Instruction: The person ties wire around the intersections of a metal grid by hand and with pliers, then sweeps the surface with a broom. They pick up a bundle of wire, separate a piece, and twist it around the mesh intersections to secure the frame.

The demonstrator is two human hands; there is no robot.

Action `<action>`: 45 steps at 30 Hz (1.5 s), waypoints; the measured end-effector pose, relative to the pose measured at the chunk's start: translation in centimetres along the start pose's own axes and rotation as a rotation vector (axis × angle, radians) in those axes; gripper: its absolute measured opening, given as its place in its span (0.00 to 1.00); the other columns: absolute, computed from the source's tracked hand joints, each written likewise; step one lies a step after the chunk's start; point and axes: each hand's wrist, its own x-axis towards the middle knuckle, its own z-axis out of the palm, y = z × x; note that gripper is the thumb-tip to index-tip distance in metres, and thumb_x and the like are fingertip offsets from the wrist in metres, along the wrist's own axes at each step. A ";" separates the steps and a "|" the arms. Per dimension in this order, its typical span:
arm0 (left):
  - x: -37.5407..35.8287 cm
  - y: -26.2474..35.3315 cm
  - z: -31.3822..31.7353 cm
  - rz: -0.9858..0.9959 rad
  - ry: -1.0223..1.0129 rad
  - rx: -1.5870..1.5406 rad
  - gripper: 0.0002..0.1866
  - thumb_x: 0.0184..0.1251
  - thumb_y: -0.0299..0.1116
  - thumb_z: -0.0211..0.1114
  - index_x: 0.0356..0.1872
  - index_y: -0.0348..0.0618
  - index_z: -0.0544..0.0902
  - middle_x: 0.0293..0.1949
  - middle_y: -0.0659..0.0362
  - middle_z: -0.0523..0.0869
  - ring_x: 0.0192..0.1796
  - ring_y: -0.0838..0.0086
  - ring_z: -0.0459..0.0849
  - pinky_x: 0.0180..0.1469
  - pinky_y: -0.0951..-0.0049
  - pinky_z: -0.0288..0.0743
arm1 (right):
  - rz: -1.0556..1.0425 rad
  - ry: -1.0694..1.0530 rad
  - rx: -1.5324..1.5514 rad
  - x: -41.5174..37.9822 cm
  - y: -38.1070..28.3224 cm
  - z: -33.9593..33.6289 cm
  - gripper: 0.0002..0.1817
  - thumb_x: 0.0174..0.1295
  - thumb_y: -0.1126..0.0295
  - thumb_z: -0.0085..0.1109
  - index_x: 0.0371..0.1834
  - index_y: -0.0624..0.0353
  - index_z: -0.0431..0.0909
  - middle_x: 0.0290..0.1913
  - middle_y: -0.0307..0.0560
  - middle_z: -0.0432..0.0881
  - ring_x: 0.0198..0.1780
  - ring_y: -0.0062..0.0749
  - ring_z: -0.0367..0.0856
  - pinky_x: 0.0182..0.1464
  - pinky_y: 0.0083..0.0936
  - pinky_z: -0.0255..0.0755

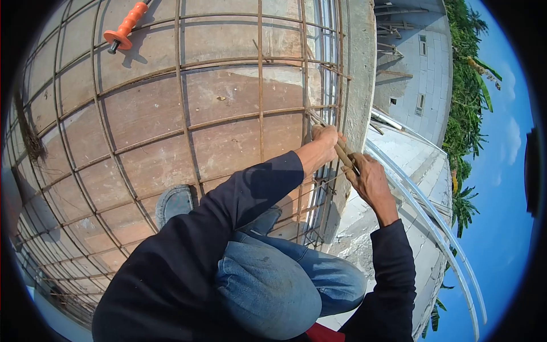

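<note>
My right hand (371,178) is closed around one end of a worn, brownish pair of pincers (343,153). My left hand (325,141) wraps the same tool farther up, and its fingers hide part of it. The tool's far tip meets a crossing of rusty bars in the rebar mesh (261,85), close beside the concrete edge (359,74). Just under both hands run the bundled bars along that edge.
An orange-gripped chisel with a round hand guard (128,25) lies on the mesh at upper left. My shoes (175,202) rest among the bars over brown panels. Beyond the edge are long pale pipes (439,228) and a block wall (427,74) below.
</note>
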 end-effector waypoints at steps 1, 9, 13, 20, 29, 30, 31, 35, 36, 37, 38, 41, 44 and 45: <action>-1.0 0.3 -0.3 0.005 -0.006 0.131 0.09 0.71 0.35 0.57 0.43 0.41 0.71 0.35 0.56 0.74 0.37 0.65 0.79 0.39 0.55 0.80 | 0.062 -0.098 0.227 -0.2 0.3 0.5 0.21 0.64 0.55 0.59 0.46 0.64 0.76 0.36 0.55 0.84 0.37 0.46 0.85 0.37 0.37 0.74; -0.1 0.3 -5.6 -0.035 -0.229 0.298 0.10 0.72 0.33 0.55 0.46 0.38 0.72 0.39 0.54 0.79 0.39 0.65 0.83 0.41 0.60 0.84 | 0.671 -0.154 2.078 -3.2 -1.6 11.6 0.24 0.74 0.55 0.42 0.55 0.70 0.69 0.43 0.57 0.81 0.38 0.39 0.85 0.39 0.34 0.82; -3.9 1.0 -6.5 0.179 -0.245 0.481 0.10 0.72 0.35 0.56 0.46 0.41 0.71 0.36 0.56 0.79 0.39 0.67 0.83 0.38 0.66 0.85 | 0.729 0.112 2.299 -4.7 -5.1 15.0 0.21 0.73 0.55 0.44 0.52 0.64 0.72 0.43 0.50 0.80 0.43 0.36 0.81 0.45 0.34 0.79; -10.1 5.8 -4.5 0.905 -0.431 0.239 0.16 0.67 0.45 0.64 0.42 0.43 0.72 0.34 0.57 0.82 0.38 0.72 0.84 0.37 0.72 0.82 | 0.561 0.515 2.742 -4.1 -11.0 17.2 0.19 0.73 0.54 0.45 0.49 0.61 0.73 0.42 0.46 0.77 0.42 0.31 0.76 0.47 0.33 0.71; -23.0 11.7 -7.1 0.763 -0.717 0.342 0.22 0.75 0.48 0.49 0.50 0.37 0.73 0.46 0.46 0.82 0.48 0.66 0.83 0.45 0.73 0.83 | 0.668 0.504 2.537 -2.9 -10.5 12.5 0.24 0.70 0.48 0.47 0.42 0.63 0.76 0.34 0.44 0.77 0.37 0.28 0.75 0.42 0.31 0.74; -24.6 12.5 -7.4 0.779 -0.794 0.367 0.24 0.75 0.50 0.46 0.52 0.36 0.73 0.49 0.45 0.82 0.50 0.64 0.82 0.46 0.74 0.82 | 0.495 0.128 2.603 -3.0 -12.3 13.9 0.24 0.69 0.48 0.49 0.42 0.62 0.75 0.34 0.45 0.77 0.37 0.28 0.76 0.44 0.31 0.75; -26.6 12.8 -7.3 0.979 -0.651 0.456 0.23 0.76 0.49 0.45 0.51 0.35 0.74 0.49 0.45 0.82 0.50 0.64 0.82 0.44 0.75 0.81 | 0.296 -0.196 2.585 -3.7 -13.8 13.8 0.24 0.69 0.48 0.50 0.43 0.63 0.75 0.35 0.46 0.78 0.37 0.29 0.78 0.45 0.31 0.77; -34.7 16.2 -8.3 1.323 -0.365 0.993 0.23 0.79 0.46 0.40 0.49 0.34 0.75 0.42 0.44 0.85 0.46 0.65 0.85 0.32 0.81 0.76 | -0.486 -0.783 2.186 -6.0 -14.9 8.6 0.28 0.67 0.47 0.51 0.50 0.66 0.75 0.41 0.52 0.81 0.42 0.34 0.82 0.45 0.30 0.80; -36.4 16.2 -8.6 1.359 -0.293 1.119 0.23 0.79 0.46 0.40 0.49 0.34 0.75 0.39 0.45 0.86 0.44 0.66 0.87 0.28 0.82 0.74 | -0.768 -0.836 1.994 -5.9 -14.4 7.2 0.31 0.67 0.46 0.51 0.53 0.68 0.74 0.43 0.54 0.82 0.44 0.36 0.83 0.44 0.30 0.80; -37.4 14.4 -8.2 1.398 -0.149 1.156 0.24 0.79 0.46 0.41 0.48 0.33 0.75 0.35 0.46 0.86 0.35 0.67 0.88 0.24 0.82 0.74 | -0.715 -0.463 2.065 -5.3 -14.2 5.7 0.29 0.68 0.49 0.51 0.56 0.69 0.73 0.44 0.55 0.82 0.44 0.36 0.83 0.45 0.29 0.80; -37.8 13.5 -8.1 1.414 -0.109 1.161 0.24 0.79 0.46 0.41 0.48 0.33 0.75 0.35 0.46 0.86 0.35 0.67 0.88 0.24 0.82 0.74 | -0.646 -0.105 2.107 -4.4 -14.6 4.7 0.28 0.70 0.52 0.50 0.58 0.69 0.72 0.45 0.56 0.82 0.44 0.37 0.83 0.45 0.29 0.80; -37.3 11.1 -7.9 1.091 -0.263 1.419 0.23 0.79 0.47 0.40 0.50 0.35 0.73 0.37 0.45 0.85 0.35 0.65 0.88 0.25 0.80 0.76 | -0.651 0.454 1.680 -1.2 -16.8 3.2 0.28 0.69 0.53 0.51 0.59 0.70 0.70 0.44 0.55 0.82 0.42 0.36 0.84 0.43 0.28 0.80; -32.8 9.5 -7.8 1.178 -0.142 1.824 0.29 0.77 0.52 0.40 0.48 0.31 0.74 0.34 0.45 0.86 0.37 0.65 0.88 0.32 0.77 0.81 | -0.629 0.104 1.910 -1.2 -18.6 1.8 0.30 0.68 0.52 0.54 0.60 0.70 0.68 0.42 0.57 0.82 0.39 0.36 0.85 0.41 0.28 0.80; -31.4 9.8 -7.8 1.134 -0.094 1.885 0.30 0.77 0.54 0.40 0.43 0.31 0.76 0.33 0.47 0.86 0.35 0.66 0.88 0.31 0.76 0.81 | -0.548 -0.111 2.075 -1.4 -19.0 1.7 0.31 0.66 0.52 0.56 0.60 0.70 0.67 0.40 0.57 0.82 0.37 0.37 0.86 0.38 0.27 0.80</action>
